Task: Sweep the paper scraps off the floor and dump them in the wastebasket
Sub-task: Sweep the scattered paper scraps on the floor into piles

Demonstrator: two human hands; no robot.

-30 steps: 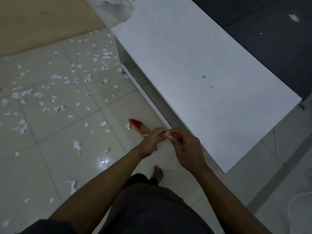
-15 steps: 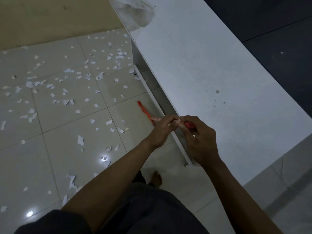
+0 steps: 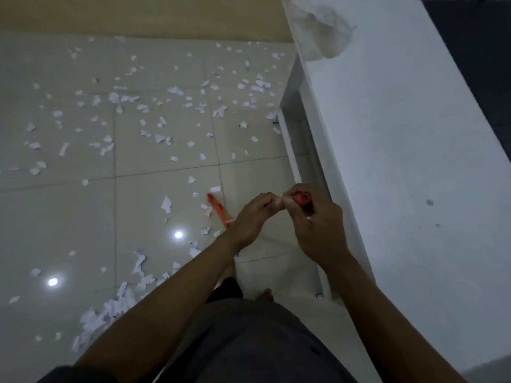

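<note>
White paper scraps point(image 3: 166, 120) lie scattered over the pale tiled floor point(image 3: 69, 217), with a denser heap point(image 3: 105, 313) near my left forearm. A thin red broom handle point(image 3: 218, 210) slants down from my hands to the floor. My left hand point(image 3: 253, 217) grips the handle lower down. My right hand point(image 3: 318, 217) curls around the red top end point(image 3: 302, 199). The broom's head is hidden behind my left arm. No wastebasket shows.
A long white table point(image 3: 401, 161) runs along the right, its edge close to my right hand. A beige wall point(image 3: 138, 15) closes the far side. My bare feet point(image 3: 266, 294) stand on the tiles below my hands.
The view has swung left and forward, so the table now sits further right. Both hands keep their hold on the red handle, whose lower end points more steeply at the floor.
</note>
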